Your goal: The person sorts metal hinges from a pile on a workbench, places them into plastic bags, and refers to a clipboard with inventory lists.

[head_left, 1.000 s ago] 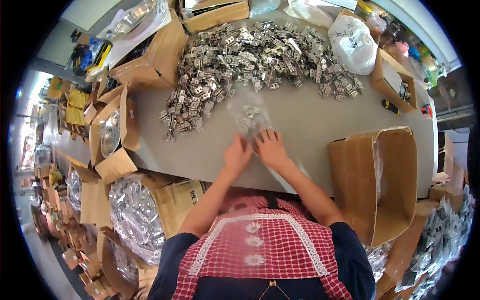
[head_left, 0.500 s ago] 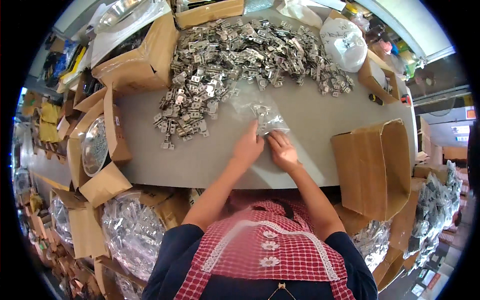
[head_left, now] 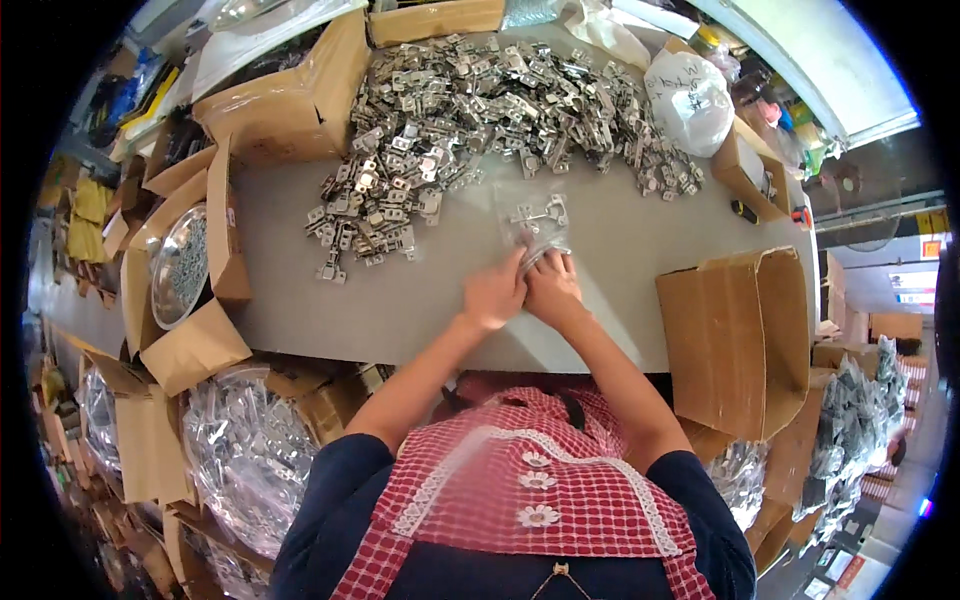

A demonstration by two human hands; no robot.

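A clear plastic bag [head_left: 510,196] lies flat on the grey table, with a metal hinge [head_left: 545,212] inside it. At the bag's near edge, my left hand [head_left: 494,291] pinches the plastic. Right beside it, almost touching, my right hand [head_left: 552,284] has its fingers bent over the same gathered edge. Beyond the bag spreads a large heap of metal hinges [head_left: 480,105], which reaches down along its left side.
An open cardboard box [head_left: 715,335] stands at the table's right edge. To the left, a bowl of screws [head_left: 182,268] sits in another box. A white plastic bag [head_left: 690,100], a cutter knife [head_left: 744,211] and a tape measure [head_left: 801,216] lie at the far right.
My hands have drawn together at the bag's near edge, which is now folded or gathered. The right fingers, flat before, have curled in. The bag lies straighter, and the whole view has shifted slightly.
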